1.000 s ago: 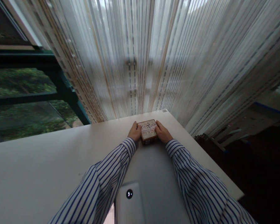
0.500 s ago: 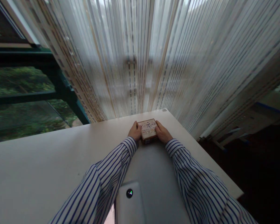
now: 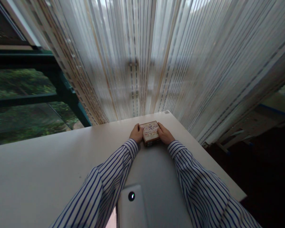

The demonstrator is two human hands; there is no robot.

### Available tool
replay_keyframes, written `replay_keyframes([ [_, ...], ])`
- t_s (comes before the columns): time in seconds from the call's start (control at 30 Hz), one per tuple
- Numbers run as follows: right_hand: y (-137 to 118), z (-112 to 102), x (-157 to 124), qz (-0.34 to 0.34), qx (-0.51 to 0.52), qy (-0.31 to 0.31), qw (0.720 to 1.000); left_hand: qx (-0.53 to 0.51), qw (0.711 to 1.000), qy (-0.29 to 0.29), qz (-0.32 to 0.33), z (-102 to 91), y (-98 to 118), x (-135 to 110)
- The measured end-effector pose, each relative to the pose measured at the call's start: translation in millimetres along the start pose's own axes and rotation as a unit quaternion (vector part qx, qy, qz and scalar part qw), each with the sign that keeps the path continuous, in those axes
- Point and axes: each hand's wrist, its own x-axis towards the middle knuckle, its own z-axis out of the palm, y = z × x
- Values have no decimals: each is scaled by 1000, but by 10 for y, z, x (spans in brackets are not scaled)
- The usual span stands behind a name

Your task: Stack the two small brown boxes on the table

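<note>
A small flat box (image 3: 150, 132) with a pale patterned lid and brown sides rests on the white table (image 3: 49, 164), near its far edge. My left hand (image 3: 136, 134) grips the box's left side and my right hand (image 3: 164, 134) grips its right side. Both arms wear white sleeves with dark blue stripes. The fingers curl against the box's edges; the lid looks closed.
A white device with a small round lens (image 3: 131, 196) sits close to me at the bottom of the view. Striped sheer curtains (image 3: 142, 63) hang right behind the table. The table's right edge (image 3: 218, 167) drops to a dark floor. A green window frame (image 3: 68, 95) stands at the left.
</note>
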Motion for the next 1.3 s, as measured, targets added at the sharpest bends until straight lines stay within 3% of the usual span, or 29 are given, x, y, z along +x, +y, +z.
replay_keyframes([
  [0.4, 8, -5, 24, -6, -6, 0, 1000, -23, 1000, -5, -16, -34, 42, -46],
  [0.67, -35, 5, 29, -91, -1, -2, 996, -75, 996, -40, 35, -58, 110, -270],
  [1.3, 56, 49, 27, -36, 46, 14, 998, -54, 997, -51, 7, -39, 188, -344],
])
